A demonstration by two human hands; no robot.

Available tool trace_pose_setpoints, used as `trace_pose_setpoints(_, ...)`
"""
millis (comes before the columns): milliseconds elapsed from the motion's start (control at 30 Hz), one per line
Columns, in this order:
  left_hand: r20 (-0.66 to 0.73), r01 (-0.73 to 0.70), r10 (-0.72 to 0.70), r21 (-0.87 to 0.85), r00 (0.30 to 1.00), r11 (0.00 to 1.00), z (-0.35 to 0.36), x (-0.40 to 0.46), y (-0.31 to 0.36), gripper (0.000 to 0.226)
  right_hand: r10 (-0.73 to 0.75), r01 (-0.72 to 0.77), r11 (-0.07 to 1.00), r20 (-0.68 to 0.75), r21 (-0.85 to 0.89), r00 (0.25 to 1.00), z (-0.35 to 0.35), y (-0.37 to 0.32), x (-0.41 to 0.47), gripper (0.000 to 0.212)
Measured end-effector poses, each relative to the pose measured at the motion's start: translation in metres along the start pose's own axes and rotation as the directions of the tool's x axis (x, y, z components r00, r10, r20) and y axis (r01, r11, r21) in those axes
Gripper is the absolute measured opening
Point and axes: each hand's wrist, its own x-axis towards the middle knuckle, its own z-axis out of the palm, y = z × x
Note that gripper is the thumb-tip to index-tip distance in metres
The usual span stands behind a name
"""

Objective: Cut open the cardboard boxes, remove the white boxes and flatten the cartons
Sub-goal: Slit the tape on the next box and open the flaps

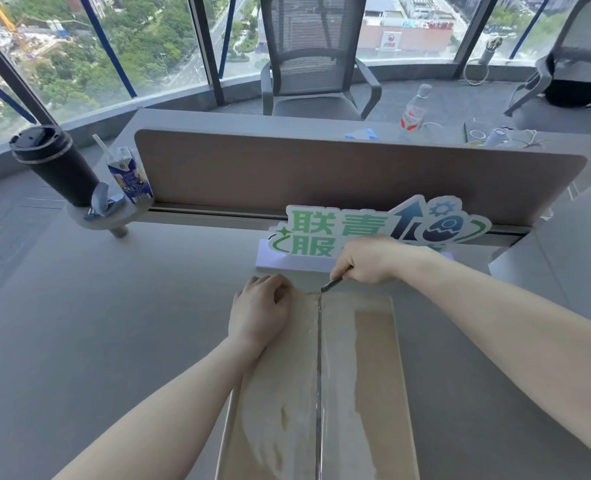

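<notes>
Two hands work one cardboard box (339,375) on the worktop (114,323): left hand (261,311) presses its far corner flat, right hand (363,261) grips a blade (335,283) at the taped seam (319,375), which runs lengthwise toward the person.

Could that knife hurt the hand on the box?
Maybe. The left hand presses the cardboard box right beside the taped seam, where the right hand sets the knife. A slip sideways could nick its fingers. Cutting too deep might also scratch whatever is inside.
</notes>
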Motion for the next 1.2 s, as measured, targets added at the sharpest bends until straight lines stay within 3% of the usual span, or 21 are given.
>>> trace_pose_setpoints(367, -0.012, 0.004, -0.004, 0.011, 1.0, 1.0, -0.001, 0.0, 0.0, 0.015, 0.026, -0.021, 0.975, 0.02, -0.22, 0.999, 0.004, 0.01, -0.019, 0.041)
trace_pose_setpoints(467, -0.014, 0.005, -0.005, 0.0, 1.0, 1.0, 0.001, 0.001, -0.001, 0.016, 0.073, -0.091, 0.987, -0.136, -0.132, 0.988, 0.012, 0.008, -0.035, 0.035)
trace_pose_setpoints(600, -0.001, 0.012, -0.012, -0.007, 1.0, 1.0, 0.001, 0.0, 0.001, 0.016, 0.17, -0.134, 0.982, -0.306, 0.136, 0.937, 0.03, -0.016, -0.05, 0.033)
trace_pose_setpoints(833, 0.041, 0.04, -0.042, 0.035, 0.998, 0.999, 0.0, -0.011, 0.001, 0.027, 0.325, -0.234, 0.931, -0.351, 0.279, 0.878, 0.071, -0.07, -0.047, 0.021)
trace_pose_setpoints(1000, 0.111, -0.104, 0.092, 0.109, 0.99, 0.989, -0.002, -0.027, -0.008, 0.054, 0.448, -0.35, 0.885, -0.357, 0.307, 0.82, 0.074, -0.093, -0.044, 0.023)
trace_pose_setpoints(1200, 0.216, -0.25, 0.198, 0.248, 0.956, 0.936, 0.004, -0.057, -0.024, 0.055, 0.536, -0.423, 0.835, -0.351, 0.351, 0.767, 0.072, -0.117, -0.045, 0.021)
